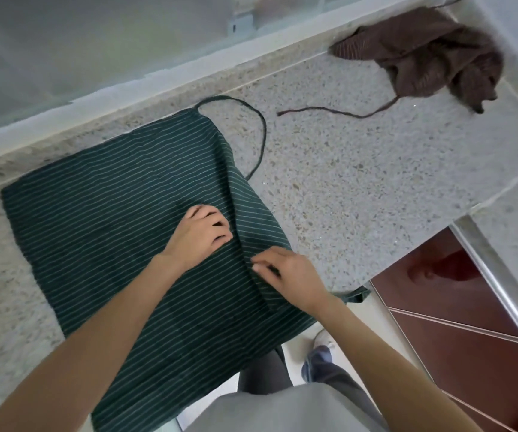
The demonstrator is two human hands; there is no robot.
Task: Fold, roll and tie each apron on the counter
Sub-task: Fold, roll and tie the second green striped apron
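Two bare hands work a dark green pinstriped apron [101, 219] spread flat on the speckled stone table [360, 188], its near edge hanging over the front. The right hand [288, 275] has its grip pinched together on a raised fold of cloth, while the left hand [200, 235] presses curled fingers into the fabric just beside it. Farther back, well apart, a brown striped apron [423, 57] lies crumpled, its thin tie [329, 111] trailing across the stone.

Two aprons on the counter [360, 182]: one green striped apron [120, 194] (spread flat), one brown apron [423, 54] (bunched) at the counter's far right corner. Two hands: left hand [200, 236], right hand [288, 275].
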